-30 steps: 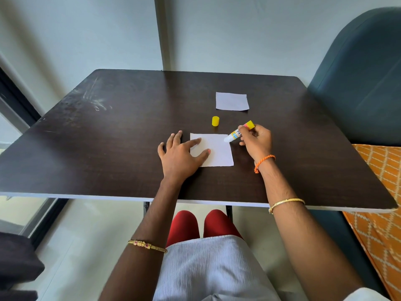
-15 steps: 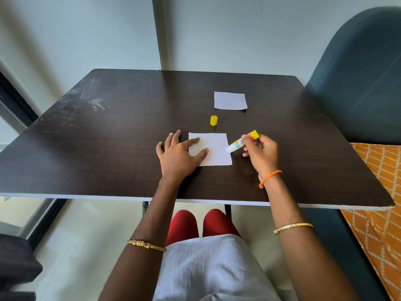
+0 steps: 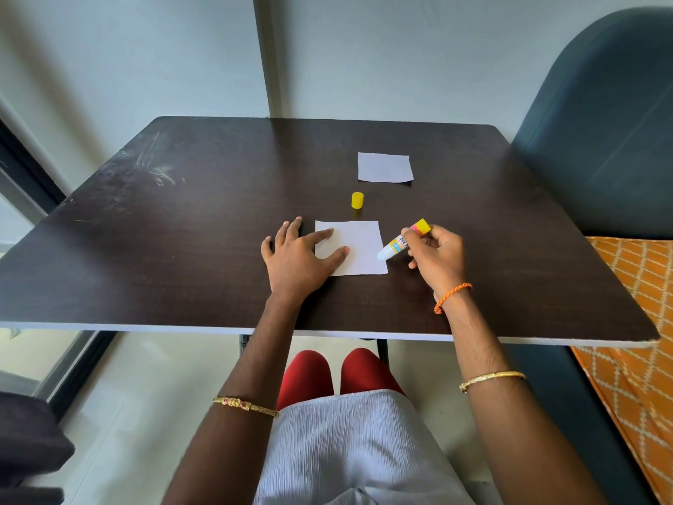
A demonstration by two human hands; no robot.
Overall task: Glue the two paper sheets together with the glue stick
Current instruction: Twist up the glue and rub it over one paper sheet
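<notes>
A white paper sheet (image 3: 358,246) lies near the front of the dark table (image 3: 189,242). My left hand (image 3: 296,258) rests flat on the table, its index finger and thumb pressing the sheet's left side. My right hand (image 3: 437,260) grips an uncapped glue stick (image 3: 402,240) with a yellow end; its white tip touches the sheet's right edge near the lower corner. A second white sheet (image 3: 385,167) lies farther back. The yellow cap (image 3: 357,200) stands between the two sheets.
A dark teal chair back (image 3: 601,122) rises at the right, with an orange patterned cloth (image 3: 633,322) below it. A grey wall stands behind the table. A dark object (image 3: 25,446) sits at the lower left.
My right hand has drawn the glue stick down the sheet's right edge, from the upper right corner toward the lower right. My left hand has stayed on the sheet.
</notes>
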